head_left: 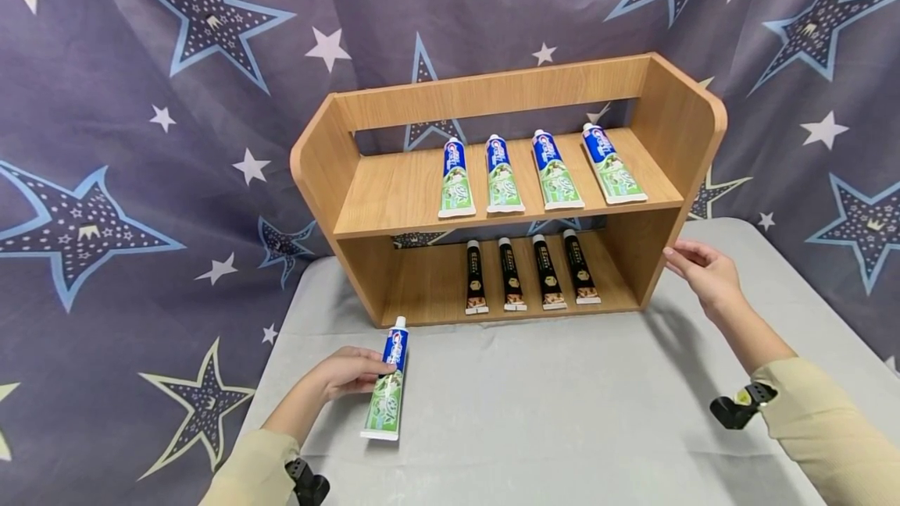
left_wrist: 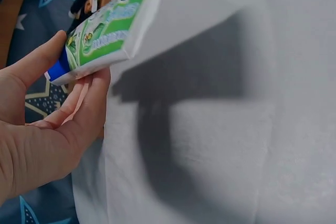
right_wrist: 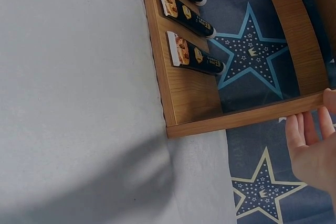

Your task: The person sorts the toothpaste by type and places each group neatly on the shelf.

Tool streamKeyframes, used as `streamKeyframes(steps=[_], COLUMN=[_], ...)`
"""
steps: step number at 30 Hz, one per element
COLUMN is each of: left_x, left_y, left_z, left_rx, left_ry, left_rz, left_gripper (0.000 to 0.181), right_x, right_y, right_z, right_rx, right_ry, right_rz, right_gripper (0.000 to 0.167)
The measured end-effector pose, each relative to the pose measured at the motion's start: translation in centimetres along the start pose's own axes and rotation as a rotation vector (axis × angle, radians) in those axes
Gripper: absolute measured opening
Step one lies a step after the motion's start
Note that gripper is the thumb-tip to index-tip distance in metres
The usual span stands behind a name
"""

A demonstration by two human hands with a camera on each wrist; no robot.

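My left hand (head_left: 351,372) pinches a green, blue and white toothpaste tube (head_left: 389,389) above the table, its white cap pointing toward the shelf. In the left wrist view, the thumb lies on one face of that tube (left_wrist: 107,32) and the fingers are behind it. At the wooden shelf's (head_left: 678,131) right side panel, my right hand (head_left: 710,276) holds the front edge. The right wrist view has the thumb on that edge and the fingers (right_wrist: 295,132) against the panel's outer side. Several matching toothpaste tubes (head_left: 501,178) lie in a row on the upper board.
Several black toothpaste tubes (head_left: 511,276) lie in a row on the lower board. The shelf stands on a table with a grey cloth (head_left: 534,404). A star-patterned curtain (head_left: 232,123) hangs behind. Bare board (head_left: 387,186) shows left of the upper row.
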State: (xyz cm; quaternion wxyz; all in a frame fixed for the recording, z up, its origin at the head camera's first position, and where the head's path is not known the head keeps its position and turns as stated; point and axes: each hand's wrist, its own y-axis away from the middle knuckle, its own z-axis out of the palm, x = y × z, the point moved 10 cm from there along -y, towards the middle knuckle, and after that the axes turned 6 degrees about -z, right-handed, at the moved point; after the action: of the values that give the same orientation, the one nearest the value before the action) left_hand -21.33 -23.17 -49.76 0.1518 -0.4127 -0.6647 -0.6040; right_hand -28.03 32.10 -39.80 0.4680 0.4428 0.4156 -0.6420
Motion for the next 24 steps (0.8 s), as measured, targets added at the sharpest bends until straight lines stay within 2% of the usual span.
streamKeyframes(steps=[6,13,14,16,17,20,21,22,24], left_x=[1.1,2.8,3.1,3.6,3.9,4.6,4.7,4.9,5.2], left_y=[0.3,1.0,1.2,1.4,1.5,1.9,1.9,2.0,2.2], left_z=[0.6,1.4,1.4,1.4,1.5,1.6,1.6,1.7,1.7], left_rx=[-0.041,-0.099,-0.109,-0.129,-0.144,-0.187,-0.2,-0.208,-0.21], left_ry=[0.016,0.024,0.028,0.036,0.04,0.053,0.057,0.061,0.068], left_rz=[0.027,0.069,0.078,0.101,0.112,0.138,0.142,0.143,0.146], left_gripper=[0.019,0.017,0.016,0.013,0.012,0.011,0.011,0.011,0.011], right_x=[0.0,0.8,2.1,2.8,3.6,5.2,5.1,6.0,7.6], right_y=[0.0,-0.6,-1.6,-2.2,-2.9,-4.2,-4.1,-4.8,-6.1], right_z=[0.0,-0.6,-1.4,-2.1,-2.7,-4.1,-4.2,-5.0,-6.4], right_rx=[0.004,0.007,-0.027,-0.03,-0.04,-0.056,-0.031,-0.033,-0.021], right_ry=[0.0,0.037,-0.01,0.033,0.015,0.052,0.092,0.068,0.107], right_rz=[0.005,0.008,0.0,-0.006,-0.017,-0.025,-0.028,-0.035,-0.031], right_gripper=[0.025,0.02,0.016,0.014,0.013,0.015,0.015,0.017,0.021])
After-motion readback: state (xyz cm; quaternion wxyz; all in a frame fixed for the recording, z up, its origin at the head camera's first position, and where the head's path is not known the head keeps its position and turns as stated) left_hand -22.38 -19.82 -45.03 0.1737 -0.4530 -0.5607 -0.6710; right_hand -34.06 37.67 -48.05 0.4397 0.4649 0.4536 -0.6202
